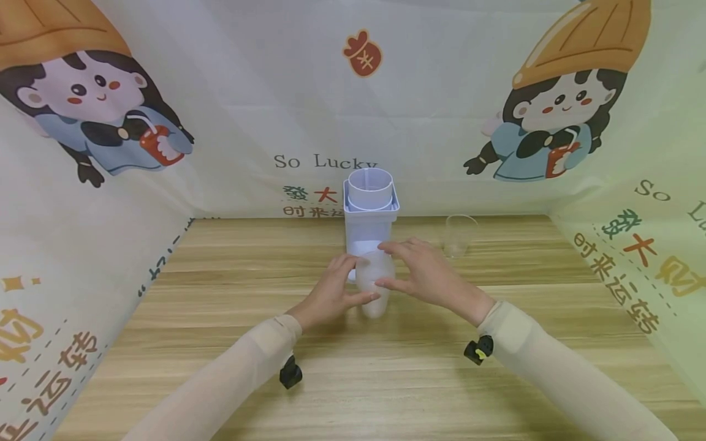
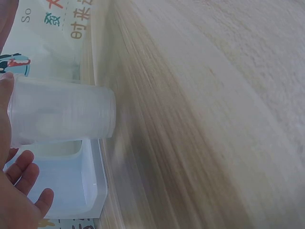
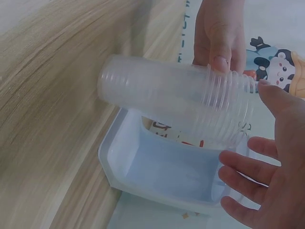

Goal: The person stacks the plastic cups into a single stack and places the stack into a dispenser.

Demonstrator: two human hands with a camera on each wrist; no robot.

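Note:
A nested stack of clear plastic cups [image 1: 375, 285] is tilted in front of the dispenser, its rims up between both hands. My left hand [image 1: 331, 291] holds the stack from the left; its thumb [image 3: 220, 62] presses the side near the rims. On the other side, my right hand [image 1: 425, 272] spreads thumb and fingers around the rims [image 3: 238, 105]. The stack's closed end [image 2: 110, 112] points down over the table. Directly behind stands a white cup dispenser [image 1: 368, 226] with a round tube on top and an open front bay [image 3: 171, 167].
One clear cup [image 1: 460, 236] stands on the wood-grain table [image 1: 375, 380] right of the dispenser. A printed cloth [image 1: 242, 122] hangs behind and on both sides. Small black cameras [image 1: 290, 372] are strapped to the wrists.

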